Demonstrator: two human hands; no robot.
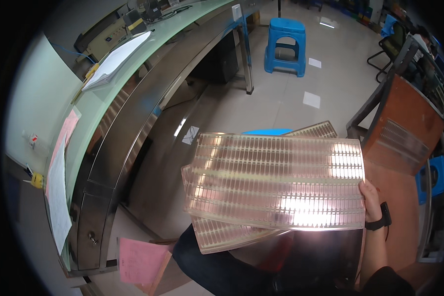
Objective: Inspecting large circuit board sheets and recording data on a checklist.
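Note:
My right hand [373,201], with a dark band on its wrist, is closed on the right edge of a copper-coloured circuit board panel [266,190]. Rows of small repeated slot-like shapes cover the panel, and the light glares off its right part. More panels of the same kind [222,238] lie beneath it, turned at an angle, their corners sticking out at the lower left and upper right. A strip of blue [267,131] peeks out behind the panel's far edge. My left hand does not show.
Left stands a metal desk [98,212] with a glass top, bearing white papers [117,60]. A pink sheet [142,259] sits low by my leg. Ahead is a blue stool [287,47]. At right, a brown board [404,123] leans on a dark frame; a person sits beyond.

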